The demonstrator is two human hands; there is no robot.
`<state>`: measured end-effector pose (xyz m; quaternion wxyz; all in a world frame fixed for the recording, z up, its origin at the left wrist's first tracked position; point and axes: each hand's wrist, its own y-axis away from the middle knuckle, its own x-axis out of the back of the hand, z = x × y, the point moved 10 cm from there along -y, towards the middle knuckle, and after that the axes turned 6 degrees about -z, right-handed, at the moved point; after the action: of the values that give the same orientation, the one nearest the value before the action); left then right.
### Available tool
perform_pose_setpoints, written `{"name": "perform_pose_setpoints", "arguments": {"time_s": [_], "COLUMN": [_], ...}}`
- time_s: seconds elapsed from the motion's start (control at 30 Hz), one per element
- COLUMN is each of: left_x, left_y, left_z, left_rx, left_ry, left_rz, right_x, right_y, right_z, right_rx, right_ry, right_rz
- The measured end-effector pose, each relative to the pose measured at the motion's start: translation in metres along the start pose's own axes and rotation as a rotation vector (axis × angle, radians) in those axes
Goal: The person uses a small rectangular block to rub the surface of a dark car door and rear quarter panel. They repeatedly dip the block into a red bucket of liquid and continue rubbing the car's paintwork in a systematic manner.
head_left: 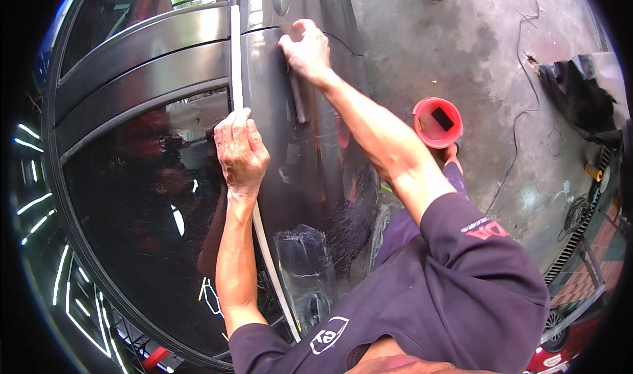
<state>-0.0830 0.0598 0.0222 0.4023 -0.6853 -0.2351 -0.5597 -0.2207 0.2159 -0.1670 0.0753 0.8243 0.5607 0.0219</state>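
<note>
Light, even pressure likely suits the dark car panel [267,87].
Left hand [241,151] bends its fingers over the pale trim strip [237,57] along the panel's left edge; right hand [308,52], farther off, curls its fingers. I cannot tell whether either grips anything.

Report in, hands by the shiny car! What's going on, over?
Left hand at long pale window-trim strip, grip unclear. Right hand at dark glossy car side, fingers curled. Round pinkish-red bucket stands aside on grey floor, not blocking hands.
</note>
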Motion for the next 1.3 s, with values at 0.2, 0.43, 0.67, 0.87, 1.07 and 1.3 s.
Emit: {"name": "perform_pose_setpoints", "arguments": {"time_s": [0.2,0.43,0.67,0.87,1.07,1.3], "left_x": [0.004,0.0,-0.001,0.003,-0.001,-0.004], "left_y": [0.008,0.003,-0.002,0.006,0.004,-0.005], "left_z": [-0.005,-0.002,0.002,-0.001,-0.002,0.001], "left_rx": [0.014,-0.001,0.003,0.004,0.013,-0.021], "left_ry": [-0.042,-0.034,-0.012,-0.062,-0.046,-0.039], "left_rz": [-0.026,-0.023,-0.03,-0.04,-0.043,-0.026], "right_x": [-0.017,-0.003,0.014,-0.007,-0.006,0.012], "right_y": [0.056,0.023,-0.01,0.045,0.029,-0.02], "right_z": [-0.016,0.009,0.025,0.013,0.019,0.021], "right_rx": [0.026,-0.011,-0.059,-0.033,-0.038,0.016], "right_ry": [-0.033,-0.034,-0.03,-0.058,-0.085,0.017], "right_rz": [-0.103,-0.004,0.05,-0.088,-0.056,0.093]}}
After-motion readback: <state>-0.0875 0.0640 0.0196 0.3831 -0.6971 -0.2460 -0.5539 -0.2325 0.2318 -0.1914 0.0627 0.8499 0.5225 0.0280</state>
